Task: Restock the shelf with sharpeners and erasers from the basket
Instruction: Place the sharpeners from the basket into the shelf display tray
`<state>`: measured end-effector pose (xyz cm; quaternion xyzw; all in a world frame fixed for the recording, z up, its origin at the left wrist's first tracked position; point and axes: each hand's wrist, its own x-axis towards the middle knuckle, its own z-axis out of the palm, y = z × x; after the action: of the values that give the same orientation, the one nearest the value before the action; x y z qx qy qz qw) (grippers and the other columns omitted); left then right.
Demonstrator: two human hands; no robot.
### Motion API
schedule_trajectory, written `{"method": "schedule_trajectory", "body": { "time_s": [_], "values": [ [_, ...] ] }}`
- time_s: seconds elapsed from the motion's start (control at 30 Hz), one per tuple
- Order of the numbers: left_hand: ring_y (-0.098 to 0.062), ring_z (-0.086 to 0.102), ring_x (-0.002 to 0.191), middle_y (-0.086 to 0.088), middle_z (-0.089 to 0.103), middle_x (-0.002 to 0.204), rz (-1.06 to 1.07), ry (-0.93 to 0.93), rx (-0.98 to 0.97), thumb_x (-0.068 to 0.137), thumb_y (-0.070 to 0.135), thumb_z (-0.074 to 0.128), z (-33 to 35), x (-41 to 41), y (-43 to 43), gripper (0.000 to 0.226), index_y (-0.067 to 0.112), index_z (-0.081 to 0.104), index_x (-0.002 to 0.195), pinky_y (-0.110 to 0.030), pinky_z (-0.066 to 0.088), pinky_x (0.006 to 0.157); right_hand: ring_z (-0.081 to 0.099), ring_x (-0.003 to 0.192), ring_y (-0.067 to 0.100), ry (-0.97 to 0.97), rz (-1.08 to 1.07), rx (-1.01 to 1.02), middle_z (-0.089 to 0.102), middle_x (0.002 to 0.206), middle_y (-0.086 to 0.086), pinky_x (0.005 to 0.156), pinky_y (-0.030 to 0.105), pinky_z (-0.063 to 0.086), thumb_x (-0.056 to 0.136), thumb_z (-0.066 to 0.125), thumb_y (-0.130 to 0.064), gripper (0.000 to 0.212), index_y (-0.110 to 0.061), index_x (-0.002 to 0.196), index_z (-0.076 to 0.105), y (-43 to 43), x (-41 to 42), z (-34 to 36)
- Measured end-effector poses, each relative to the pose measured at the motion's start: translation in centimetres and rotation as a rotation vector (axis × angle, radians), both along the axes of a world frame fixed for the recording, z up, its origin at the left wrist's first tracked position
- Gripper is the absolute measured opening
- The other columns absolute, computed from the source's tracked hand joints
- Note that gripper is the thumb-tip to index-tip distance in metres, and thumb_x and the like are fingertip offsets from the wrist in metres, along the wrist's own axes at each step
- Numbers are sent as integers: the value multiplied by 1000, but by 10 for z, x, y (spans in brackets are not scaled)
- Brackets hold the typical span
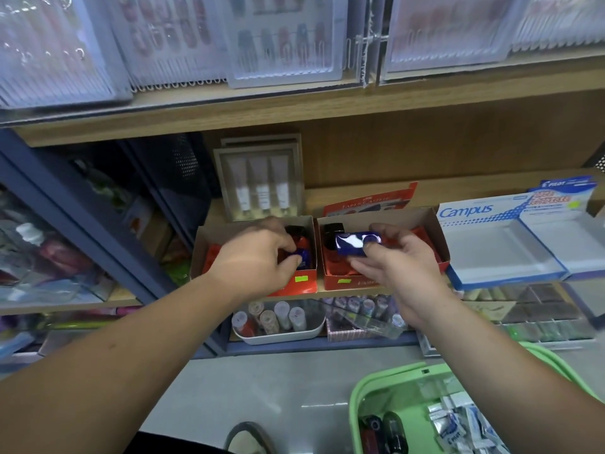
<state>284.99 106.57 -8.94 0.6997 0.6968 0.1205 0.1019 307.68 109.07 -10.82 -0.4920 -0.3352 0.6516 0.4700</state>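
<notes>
A glossy blue sharpener [357,244] is pinched between the thumb and curled fingers of the person's right hand [402,267], held over the right red box [432,231] on the wooden shelf [458,188]. A black sharpener [332,232] stands in that box's back left corner, just behind the blue one.

The left hand [258,257] reaches into the left red box [304,283], which touches the right one. Its fingertips pinch a smaller blue sharpener [302,256] low inside the box, with red and black sharpeners around it.

To the right of the red boxes, on the same shelf, sits a white and blue tray marked Campus [491,244]. Behind the left box stands a grey pack of three white tubes [262,188].

At the lower right, on the grey floor [262,381], is a green basket [357,398]. It holds dark sharpeners [389,430] on its left side and white wrapped erasers [458,424] on its right.
</notes>
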Motion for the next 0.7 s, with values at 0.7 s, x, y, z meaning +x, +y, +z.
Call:
{"method": "schedule_trajectory", "body": {
  "time_s": [0.7],
  "values": [
    [-7,60,78,10,63,90,13,-196,-42,94,19,72,10,59,39,19,30,70,111,-17,45,62,65,58,18,-491,228,235,76,77,7,55,33,47,93,71,-15,9,-15,86,75,-11,48,-15]
  ]
}}
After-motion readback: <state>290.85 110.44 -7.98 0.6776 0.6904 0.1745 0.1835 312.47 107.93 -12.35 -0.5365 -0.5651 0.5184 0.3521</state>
